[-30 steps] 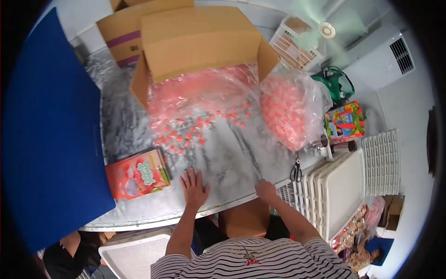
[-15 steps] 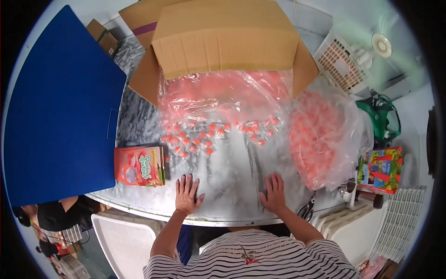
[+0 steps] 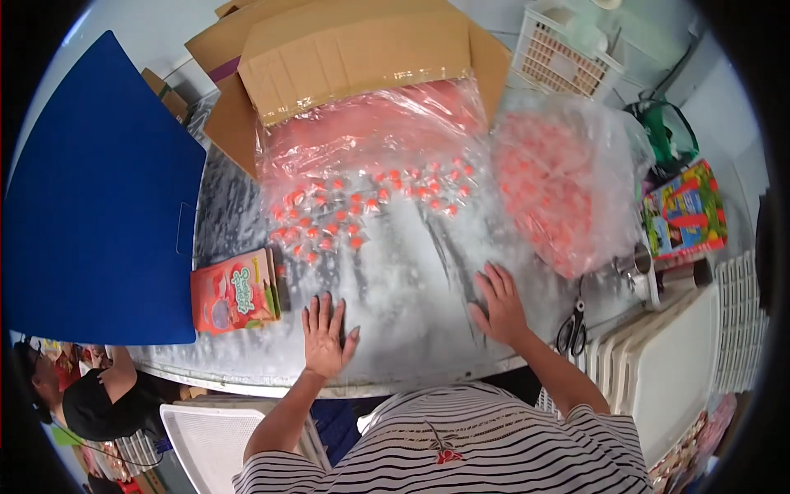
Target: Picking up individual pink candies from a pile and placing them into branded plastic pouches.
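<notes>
My left hand [image 3: 326, 339] lies flat on the metal tabletop, palm down and fingers spread, with nothing in it. Farther right, my right hand [image 3: 501, 306] rests the same way, its fingers stretched forward. Beyond them, small red candies [image 3: 331, 228] in clear wrappers are scattered in two loose groups. Behind these, a clear plastic liner [image 3: 370, 132] full of more red pieces spills from an open cardboard box [image 3: 354, 58]. Left of my left hand sits a stack of pink printed pouches [image 3: 237, 294].
On the right stand a clear bag of red candies [image 3: 547, 193], black-handled scissors [image 3: 573, 328] and a colourful printed bag [image 3: 685, 212]. A blue panel [image 3: 99, 206] borders the left side. White trays [image 3: 216, 432] are below the table edge; another person [image 3: 90, 395] is at lower left.
The head view has tilted and shifted, so the table and box sit higher and turned in the picture. Both hands stay flat on the table.
</notes>
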Available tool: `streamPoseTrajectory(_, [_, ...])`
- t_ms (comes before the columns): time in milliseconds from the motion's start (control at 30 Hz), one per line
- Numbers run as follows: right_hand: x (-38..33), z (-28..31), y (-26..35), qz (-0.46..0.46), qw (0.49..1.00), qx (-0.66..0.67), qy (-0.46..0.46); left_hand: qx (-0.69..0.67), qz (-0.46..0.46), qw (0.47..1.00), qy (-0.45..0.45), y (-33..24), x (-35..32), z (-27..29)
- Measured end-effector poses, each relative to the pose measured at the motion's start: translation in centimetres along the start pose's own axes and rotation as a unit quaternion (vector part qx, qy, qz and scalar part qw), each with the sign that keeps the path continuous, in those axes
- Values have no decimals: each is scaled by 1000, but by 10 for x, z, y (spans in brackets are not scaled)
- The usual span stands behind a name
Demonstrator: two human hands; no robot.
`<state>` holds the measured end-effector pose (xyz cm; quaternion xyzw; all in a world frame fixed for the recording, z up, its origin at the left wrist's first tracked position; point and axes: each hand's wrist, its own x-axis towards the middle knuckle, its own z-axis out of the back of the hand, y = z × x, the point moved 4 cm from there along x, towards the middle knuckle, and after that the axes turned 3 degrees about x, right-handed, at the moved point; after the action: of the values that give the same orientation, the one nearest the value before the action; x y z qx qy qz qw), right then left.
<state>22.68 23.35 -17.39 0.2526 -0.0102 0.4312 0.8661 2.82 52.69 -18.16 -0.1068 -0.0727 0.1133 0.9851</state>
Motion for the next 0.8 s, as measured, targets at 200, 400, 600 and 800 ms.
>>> streamPoseTrajectory(200, [1, -4, 3, 19, 998, -37, -42, 26, -1, 999, -45, 2, 0, 1])
streamPoseTrajectory(400, [22, 29, 5, -2, 994, 18, -104, 18, -10, 998, -56, 1, -2, -2])
streamPoseTrajectory(600, [99, 205, -45, -19, 893, -223, -390, 20, -5, 998, -60, 0, -5, -2])
streamPoseTrajectory(800, [107, 235, -172, -366, 829, 297, -301, 12, -4, 998, -58, -2, -5, 0])
